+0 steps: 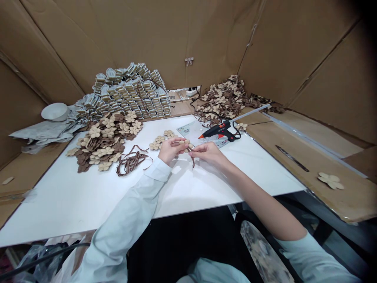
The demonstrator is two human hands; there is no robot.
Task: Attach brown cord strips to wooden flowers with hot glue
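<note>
Over the white board (203, 188), my left hand (171, 150) pinches a small beige felt flower (187, 143), partly hidden by the fingers. My right hand (207, 152) closes its fingertips on a brown ribbon (193, 161) against the flower, and one end of it hangs down. Just behind my left hand lie several beige flowers (159, 142). A black glue gun (216, 130) with an orange tip rests on a printed sheet (187, 129) beyond my right hand. Left of my hands is a loose coil of brown ribbon (131, 162).
A heap of brown and beige flowers (103, 143) covers the board's left part. Behind it are stacked small packs (129, 92) and a white bowl (55, 112). More flowers with ribbons (226, 94) pile at back right. Tweezers (291, 158) and a large flower (330, 181) lie on cardboard at right.
</note>
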